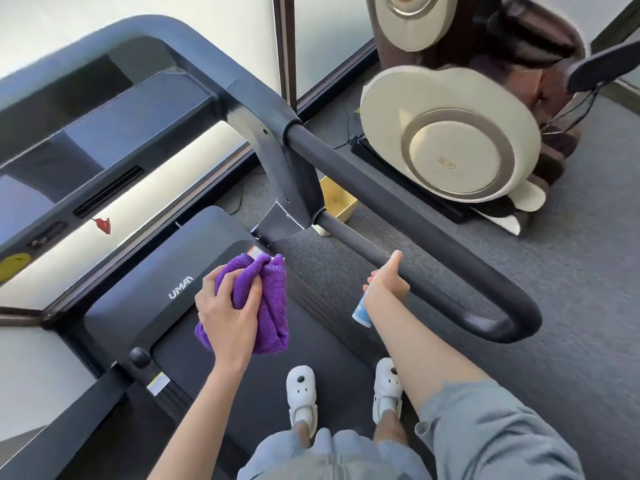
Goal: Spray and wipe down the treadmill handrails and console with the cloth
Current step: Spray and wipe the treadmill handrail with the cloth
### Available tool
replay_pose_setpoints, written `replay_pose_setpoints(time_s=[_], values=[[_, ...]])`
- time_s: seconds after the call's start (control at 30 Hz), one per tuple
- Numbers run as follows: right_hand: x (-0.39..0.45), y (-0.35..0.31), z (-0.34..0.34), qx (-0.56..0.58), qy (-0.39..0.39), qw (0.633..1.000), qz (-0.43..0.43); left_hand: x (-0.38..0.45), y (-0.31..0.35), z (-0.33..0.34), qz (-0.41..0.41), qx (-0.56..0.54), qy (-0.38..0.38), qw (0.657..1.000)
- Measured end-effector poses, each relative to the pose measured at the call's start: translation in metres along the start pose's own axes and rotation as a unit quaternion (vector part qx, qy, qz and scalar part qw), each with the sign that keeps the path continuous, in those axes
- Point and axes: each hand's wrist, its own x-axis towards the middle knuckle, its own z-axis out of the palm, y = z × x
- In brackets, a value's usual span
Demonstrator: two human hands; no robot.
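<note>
The left hand (pixel 228 315), back upward and arm reaching in from six o'clock, has its fingers curled round a bunched purple microfibre cloth (pixel 263 303) over the treadmill's motor cover (pixel 166 271). At three o'clock from it, the right hand (pixel 386 282) grips a small blue-and-white spray bottle (pixel 362 311), thumb raised against the black foam handrail (pixel 398 209). The console (pixel 114 133) sits at ten o'clock.
</note>
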Motion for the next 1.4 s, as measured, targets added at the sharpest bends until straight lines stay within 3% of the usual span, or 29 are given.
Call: replay_pose_setpoints(time_s=[0.27,0.6,0.87,1.13,1.4], values=[[0.001,0.012,-0.014,0.079,0.042,0.996,0.026,0.011,0.005,0.008,0.018,-0.013,-0.024,0.999],[0.029,0.024,-0.068,0.063,0.079,0.995,0.022,0.006,0.019,0.025,0.045,-0.021,-0.056,0.997],[0.038,0.027,-0.09,0.13,0.092,0.987,0.037,-0.011,0.024,0.037,0.048,-0.018,-0.079,0.996],[-0.026,0.035,-0.121,0.043,-0.028,0.99,-0.13,-0.022,0.045,0.049,0.074,-0.029,-0.076,0.994],[-0.094,-0.052,-0.21,-0.02,-0.121,0.931,-0.343,-0.036,0.078,0.062,0.079,-0.05,-0.038,0.995]])
